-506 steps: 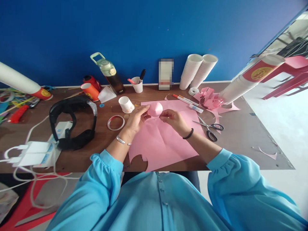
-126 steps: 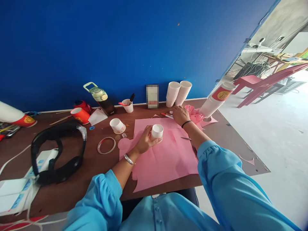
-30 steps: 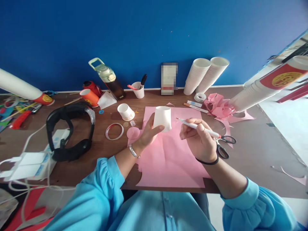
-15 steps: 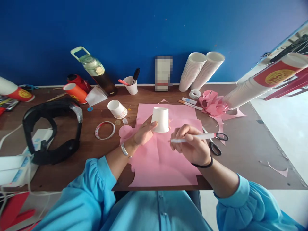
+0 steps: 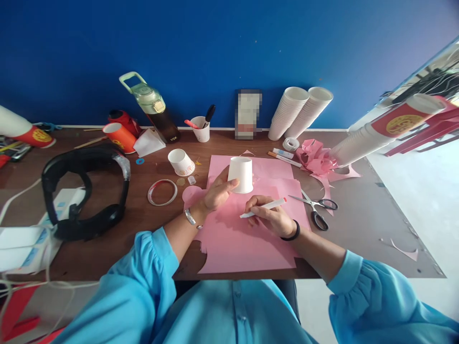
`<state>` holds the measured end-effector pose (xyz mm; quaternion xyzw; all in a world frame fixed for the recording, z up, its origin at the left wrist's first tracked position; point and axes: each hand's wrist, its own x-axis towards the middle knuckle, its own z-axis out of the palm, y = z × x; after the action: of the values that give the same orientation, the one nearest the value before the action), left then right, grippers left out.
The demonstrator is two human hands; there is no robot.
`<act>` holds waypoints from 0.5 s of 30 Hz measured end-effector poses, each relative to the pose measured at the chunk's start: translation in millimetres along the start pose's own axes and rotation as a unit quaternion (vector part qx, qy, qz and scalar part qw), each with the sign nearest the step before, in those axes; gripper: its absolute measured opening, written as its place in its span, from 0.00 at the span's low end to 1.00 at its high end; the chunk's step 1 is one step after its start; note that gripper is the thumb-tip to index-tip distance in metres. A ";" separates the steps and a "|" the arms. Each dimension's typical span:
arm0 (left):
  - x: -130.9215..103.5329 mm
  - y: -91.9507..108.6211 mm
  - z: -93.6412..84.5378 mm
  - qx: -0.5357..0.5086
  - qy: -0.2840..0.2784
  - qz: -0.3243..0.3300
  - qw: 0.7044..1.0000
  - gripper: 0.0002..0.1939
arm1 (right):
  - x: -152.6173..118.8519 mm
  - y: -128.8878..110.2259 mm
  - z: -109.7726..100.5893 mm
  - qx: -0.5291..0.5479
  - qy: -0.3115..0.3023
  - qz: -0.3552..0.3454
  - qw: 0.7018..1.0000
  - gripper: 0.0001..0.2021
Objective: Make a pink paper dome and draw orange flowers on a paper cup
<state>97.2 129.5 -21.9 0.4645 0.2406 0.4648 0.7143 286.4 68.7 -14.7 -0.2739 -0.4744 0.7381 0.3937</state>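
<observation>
A plain white paper cup (image 5: 240,175), turned upside down, is held up by my left hand (image 5: 218,192), the thumb on its near side. My right hand (image 5: 270,217) grips a white marker pen (image 5: 268,205) with a red end pointing up to the right. The pen's tip points left, below the cup and apart from it. Under both hands lie pink paper sheets (image 5: 247,253) with cut edges. A pink paper disc (image 5: 191,193) lies beside my left wrist. Open-bladed scissors (image 5: 315,206) rest right of my right hand.
Stacked white cups (image 5: 289,114) stand at the back right, near crumpled pink paper (image 5: 315,156). A decorated cup (image 5: 181,163) and a tape ring (image 5: 162,192) sit to the left. Further left are a bottle (image 5: 158,112) and a black headband (image 5: 86,224). A pen cup (image 5: 201,130) stands behind.
My right hand has moved left and down with the marker pen, whose tip now slants downward. The scissors show more fully. My view has shifted slightly; my left hand still holds the cup.
</observation>
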 end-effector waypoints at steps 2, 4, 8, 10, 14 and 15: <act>1.8 -0.8 0.5 -0.009 -0.017 0.001 1.000 0.30 | -2.7 -10.9 6.4 -0.008 0.019 -0.035 0.999 0.14; 3.6 -1.4 0.5 -0.020 -0.044 -0.017 0.999 0.31 | -1.2 -22.4 12.5 -0.009 0.048 -0.098 0.994 0.13; 3.5 -2.9 -1.4 -0.029 -0.103 -0.075 0.991 0.27 | 13.4 -32.4 19.7 0.014 0.139 -0.206 0.969 0.09; 2.0 -4.2 -2.8 -0.035 -0.118 -0.086 0.989 0.24 | 19.6 -29.2 19.9 0.018 0.185 -0.246 0.951 0.09; -0.3 -5.0 -3.3 -0.034 -0.123 -0.090 0.988 0.20 | 16.1 -18.4 17.9 -0.070 0.205 -0.295 0.931 0.07; -0.4 -4.4 -2.8 -0.031 -0.121 -0.091 0.988 0.20 | 12.7 -16.9 17.8 -0.101 0.200 -0.301 0.927 0.06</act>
<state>96.8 129.8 -27.1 0.4711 0.1789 0.3450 0.7919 271.2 74.8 7.5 -0.2979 -0.5181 0.4630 0.6545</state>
